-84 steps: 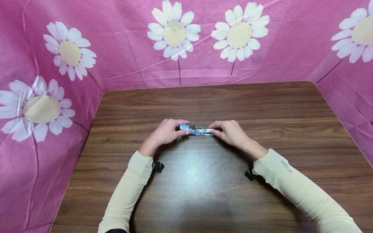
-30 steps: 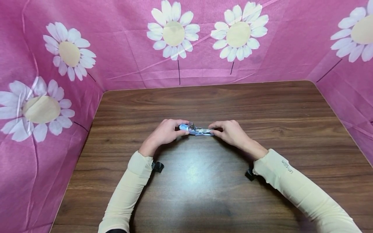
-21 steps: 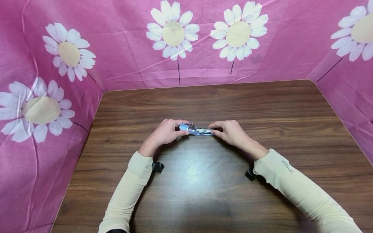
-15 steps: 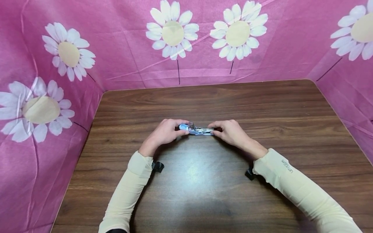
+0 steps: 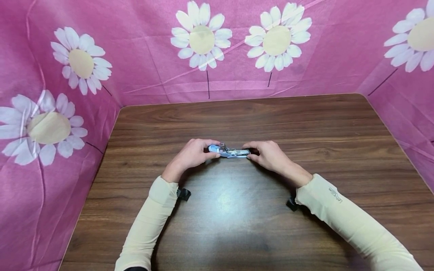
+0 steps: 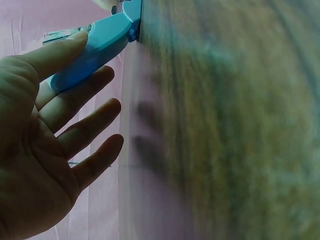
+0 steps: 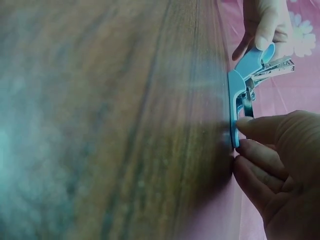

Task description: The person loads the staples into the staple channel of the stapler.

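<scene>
A light blue stapler (image 5: 233, 153) lies across the middle of the table, its top swung back to the left so the metal staple channel shows. My left hand (image 5: 194, 153) pinches the blue top cover (image 6: 100, 47) between thumb and forefinger, the other fingers spread below it in the left wrist view. At the opposite end my right hand (image 5: 269, 155) has thumb and forefinger on the end of the blue base (image 7: 234, 112). A metal part (image 7: 274, 70) sticks out from the raised cover in the right wrist view.
The brown wood-grain table (image 5: 223, 226) runs up to pink cloth (image 5: 142, 56) printed with large daisies at the back and both sides. Black wrist mounts (image 5: 184, 194) sit beneath the cream sleeves (image 5: 145, 222).
My right thumb has shifted slightly right and down, so more of the channel's right end shows. The left hand and the stapler have stayed in place.
</scene>
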`<act>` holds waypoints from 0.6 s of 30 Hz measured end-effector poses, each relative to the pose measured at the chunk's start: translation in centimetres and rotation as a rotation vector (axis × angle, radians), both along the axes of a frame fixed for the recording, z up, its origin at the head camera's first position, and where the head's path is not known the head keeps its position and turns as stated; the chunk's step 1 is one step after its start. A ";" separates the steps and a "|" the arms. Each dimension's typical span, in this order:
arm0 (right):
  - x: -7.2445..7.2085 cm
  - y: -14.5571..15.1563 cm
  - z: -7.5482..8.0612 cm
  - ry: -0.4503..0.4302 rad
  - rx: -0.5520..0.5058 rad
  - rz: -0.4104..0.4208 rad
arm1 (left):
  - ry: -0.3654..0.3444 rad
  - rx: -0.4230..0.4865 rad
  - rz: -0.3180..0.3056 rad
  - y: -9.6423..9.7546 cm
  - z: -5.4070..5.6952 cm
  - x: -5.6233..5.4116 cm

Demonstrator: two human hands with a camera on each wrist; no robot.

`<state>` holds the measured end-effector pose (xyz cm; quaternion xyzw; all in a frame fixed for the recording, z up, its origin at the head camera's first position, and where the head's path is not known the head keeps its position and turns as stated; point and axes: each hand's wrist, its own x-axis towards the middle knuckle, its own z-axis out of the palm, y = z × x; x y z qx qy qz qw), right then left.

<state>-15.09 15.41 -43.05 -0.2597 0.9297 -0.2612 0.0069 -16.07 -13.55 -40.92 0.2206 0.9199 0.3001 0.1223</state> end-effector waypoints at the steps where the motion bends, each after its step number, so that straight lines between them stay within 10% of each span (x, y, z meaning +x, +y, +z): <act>1: 0.0 0.0 0.0 0.004 0.005 -0.003 | -0.001 0.001 0.003 0.0 0.0 0.0; 18: 0.0 0.3 -0.2 0.051 0.037 0.019 | -0.023 -0.008 0.006 -0.3 -0.1 -0.3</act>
